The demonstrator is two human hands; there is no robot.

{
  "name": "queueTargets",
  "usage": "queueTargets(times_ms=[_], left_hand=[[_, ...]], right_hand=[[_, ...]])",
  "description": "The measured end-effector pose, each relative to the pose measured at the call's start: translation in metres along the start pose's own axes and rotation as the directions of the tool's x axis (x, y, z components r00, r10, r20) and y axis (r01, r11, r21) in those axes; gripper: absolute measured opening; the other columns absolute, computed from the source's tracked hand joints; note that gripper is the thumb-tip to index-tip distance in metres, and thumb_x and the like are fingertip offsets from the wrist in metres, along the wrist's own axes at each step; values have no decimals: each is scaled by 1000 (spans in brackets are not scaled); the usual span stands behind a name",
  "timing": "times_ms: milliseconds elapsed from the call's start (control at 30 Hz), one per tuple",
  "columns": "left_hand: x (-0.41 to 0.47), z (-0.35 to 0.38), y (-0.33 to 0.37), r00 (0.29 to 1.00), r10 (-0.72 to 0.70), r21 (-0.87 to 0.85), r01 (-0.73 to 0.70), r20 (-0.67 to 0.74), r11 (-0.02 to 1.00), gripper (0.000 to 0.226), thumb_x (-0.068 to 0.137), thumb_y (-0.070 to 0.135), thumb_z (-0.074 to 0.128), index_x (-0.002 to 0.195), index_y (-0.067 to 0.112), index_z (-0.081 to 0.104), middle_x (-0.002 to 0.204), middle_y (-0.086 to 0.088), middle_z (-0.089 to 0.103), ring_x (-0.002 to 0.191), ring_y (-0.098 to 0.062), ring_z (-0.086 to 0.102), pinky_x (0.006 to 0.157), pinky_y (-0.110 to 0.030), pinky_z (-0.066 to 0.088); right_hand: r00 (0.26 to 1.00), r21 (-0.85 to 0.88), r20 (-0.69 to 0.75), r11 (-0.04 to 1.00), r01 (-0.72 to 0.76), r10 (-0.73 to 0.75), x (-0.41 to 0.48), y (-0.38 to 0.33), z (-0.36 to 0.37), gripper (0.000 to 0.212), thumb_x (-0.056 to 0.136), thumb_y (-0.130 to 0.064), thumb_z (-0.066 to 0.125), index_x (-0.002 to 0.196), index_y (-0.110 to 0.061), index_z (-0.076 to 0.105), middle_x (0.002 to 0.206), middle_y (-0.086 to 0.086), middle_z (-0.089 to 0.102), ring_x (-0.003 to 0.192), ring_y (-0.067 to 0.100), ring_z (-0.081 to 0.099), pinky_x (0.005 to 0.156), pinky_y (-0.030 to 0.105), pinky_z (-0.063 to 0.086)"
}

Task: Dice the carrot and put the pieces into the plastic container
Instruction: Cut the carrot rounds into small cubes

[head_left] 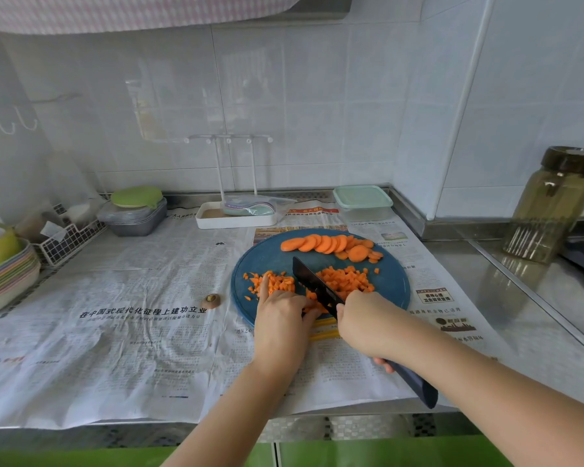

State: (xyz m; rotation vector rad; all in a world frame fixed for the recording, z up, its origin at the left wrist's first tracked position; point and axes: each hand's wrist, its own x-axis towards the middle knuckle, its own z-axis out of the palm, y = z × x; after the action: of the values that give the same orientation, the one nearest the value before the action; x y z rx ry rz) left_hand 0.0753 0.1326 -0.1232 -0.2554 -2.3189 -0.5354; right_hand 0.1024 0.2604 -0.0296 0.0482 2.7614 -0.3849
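Newspaper [115, 332] covers the counter under both your forearms and spreads far out to the left of your left hand [280, 318]. On it lies the round blue cutting board [270, 259], its near edge tucked beneath both your hands and the rest reaching away ahead of them. The plastic container [363, 202], with its pale green lid on, stands well beyond the board against the back wall, ahead of your right hand [368, 325] and well apart from it.

Your right hand is wrapped tight around the handle of the dark knife [312, 281]. The butt of the handle pokes out behind your wrist, and the blade runs forward and to the left between your two hands, edge down on the board.

A fanned row of carrot slices [324, 243] lies at the far side of the board, well beyond both hands. Just ahead of your right hand, on the right of the blade, sits the larger diced heap [346, 279]. A smaller diced heap [279, 283] lies on the left of the blade, where your outstretched left forefinger touches it. Your other left fingers are bent down over a carrot clump [312, 306], pinning it hard against the blade's left face. So your hands sit close together, with only the blade between them.

A cut-off carrot end [211, 301] rests on the paper just left of your left hand.
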Motion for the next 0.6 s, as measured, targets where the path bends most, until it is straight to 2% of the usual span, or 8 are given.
queueTargets(times_ms=[67,133,200,333,400,500,533,600], left_hand=[[-1,1,-2,1000,-13,12,13,4,1000,9,67,17,83,69,22,76,60,6,66,63,-16,62,114,-28,2],[-1,1,-2,1000,-22,12,22,7,1000,8,68,17,82,68,23,76,59,6,65,63,-15,60,114,-27,0],[0,1,-1,1000,-25,14,24,9,1000,9,68,17,83,67,22,75,57,7,64,62,-15,60,114,-28,3],[1,0,-1,1000,-14,39,13,13,999,10,67,19,84,64,22,75,53,6,61,58,-14,58,114,-30,5],[1,0,-2,1000,-11,44,10,19,999,9,68,19,84,65,22,75,53,5,61,58,-15,59,114,-31,5],[1,-2,-2,1000,0,56,-1,28,998,6,70,20,82,70,23,77,57,5,65,62,-17,61,114,-30,3],[1,-3,-2,999,1,58,-3,33,998,6,71,20,82,72,24,77,58,5,66,63,-17,62,114,-31,3],[1,-3,-3,999,-6,58,4,36,998,6,71,21,81,75,25,78,62,6,68,66,-17,62,115,-32,3]], right_hand=[[997,6,-76,1000,13,-12,4,-4,7,31,101,-19,39,73,-5,45,69,9,50,62,23,55,52,31,46],[991,-31,-122,998,55,-59,8,-5,16,23,100,-19,41,89,-7,57,88,9,61,83,25,62,65,33,49],[986,-27,-159,998,52,-56,11,-6,19,23,100,-18,43,108,-8,61,107,9,64,99,26,63,74,33,50],[989,-14,-146,1000,16,-17,14,-13,19,25,99,-17,45,117,-8,60,113,10,63,102,27,62,80,35,51],[992,16,-122,1000,-1,2,14,-14,15,24,99,-17,44,115,-5,59,105,12,63,100,29,63,80,37,54],[995,69,-72,996,-57,62,12,-14,7,27,100,-19,43,88,3,52,72,10,48,95,29,65,79,36,56],[996,85,-52,994,-69,73,14,-14,6,31,101,-20,42,82,3,49,68,9,45,91,27,65,76,34,56],[995,71,41,993,-95,92,23,-15,3,34,102,-22,37,88,2,55,65,9,50,67,20,61,59,29,51]])
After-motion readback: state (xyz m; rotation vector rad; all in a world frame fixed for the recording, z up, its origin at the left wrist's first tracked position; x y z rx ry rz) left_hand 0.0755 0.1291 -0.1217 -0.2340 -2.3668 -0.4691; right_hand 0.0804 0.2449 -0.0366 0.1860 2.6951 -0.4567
